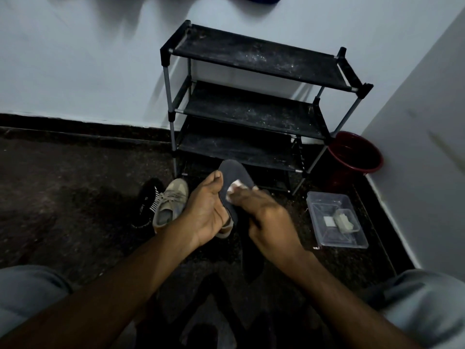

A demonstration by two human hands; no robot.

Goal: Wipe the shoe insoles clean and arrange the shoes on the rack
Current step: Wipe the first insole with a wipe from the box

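Insole (236, 177), dark grey, is up off the floor in front of the shoe rack (251, 59), toe end pointing at the lowest shelf. My left hand (208, 210) grips it along its left edge, thumb near the toe and fingers curled under. My right hand (266, 217) holds a white wipe (235, 188) bunched under its fingertips and presses it onto the insole's upper face.

To wipe well, I would keep the left hand firm so the insole does not fold under the pressure, and draw the wipe in long strokes from toe to heel instead of scrubbing one spot. I would turn the wipe to a fresh side once it greys. The heel end sits hidden behind my right hand, so I judge it needs a pass too.

A tan sneaker (171, 202) and a black shoe (148, 200) lie touching on the floor at left; none of the rack's three dusty shelves carries a shoe yet.

A clear plastic tub (324, 238) on the floor at right holds a small pale square and a pale lump I cannot identify. A red bucket (378, 165) stands just beside the rack; its inside is too dark to read.
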